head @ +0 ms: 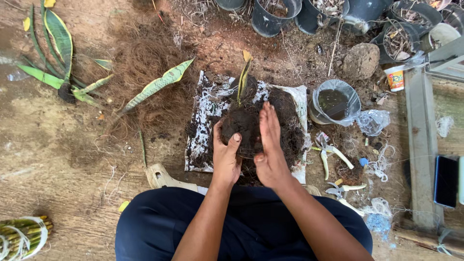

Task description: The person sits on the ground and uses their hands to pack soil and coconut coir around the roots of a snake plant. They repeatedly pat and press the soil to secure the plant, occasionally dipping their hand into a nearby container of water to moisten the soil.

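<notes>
- Left hand (226, 157) is wrapped around the left side of a dark soil ball (244, 128), thumb up on the front of it, so that grip is closed on the ball.
- Right hand (269, 147) is flat and open, fingers straight and together, pressed edge-on against the right side of the same ball. No curl to it, just the palm side against the soil.
- The soil ball sits between both hands, just above a white plastic sheet (205, 116) spread on the dirt floor and covered in loose dark soil.
- A small plant shoot (242, 79) with yellow-green striped leaves sticks up out of the top of the ball.
- Right of the sheet there's a round pot lined with a clear bag (334, 100), dark stuff inside.
- Below that, pruning shears with pale handles (331, 154) lie on the ground, and a second pair (344, 191) sits nearer the person's knee.
- A loose striped leaf (157, 86) lies left of the sheet on a pile of brown fibre, and a bigger plant clump (55, 63) is further left.
- Row of dark empty pots (275, 17) along the top edge, with a round stone (361, 60) near them.
- A phone (445, 181) is on a board at the far right; a tied bundle of green stalks (24, 234) shows bottom left.
</notes>
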